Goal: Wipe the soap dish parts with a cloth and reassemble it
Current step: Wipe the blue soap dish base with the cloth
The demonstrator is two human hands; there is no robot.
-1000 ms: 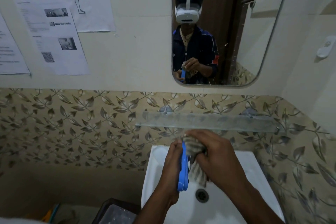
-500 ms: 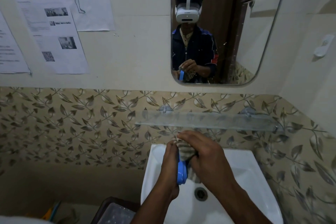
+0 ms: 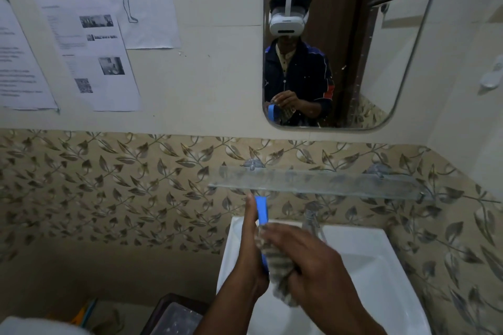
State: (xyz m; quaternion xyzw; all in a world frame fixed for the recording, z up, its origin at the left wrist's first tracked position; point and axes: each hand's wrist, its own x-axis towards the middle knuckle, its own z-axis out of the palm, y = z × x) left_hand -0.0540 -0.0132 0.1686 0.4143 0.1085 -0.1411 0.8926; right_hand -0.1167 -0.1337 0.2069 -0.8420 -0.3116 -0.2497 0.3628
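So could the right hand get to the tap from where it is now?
Probably yes. The right hand grips the cloth against the blue dish part, and the tap stands just beyond it with nothing between, though the cloth occupies its fingers.

- The room was dim, lit evenly, with soft shadows.
- Motion blur smeared the right hand and the cloth.
- Wide-angle distortion bent the mirror at the frame's right edge.

Glass shelf and tap crowd the basin rear.
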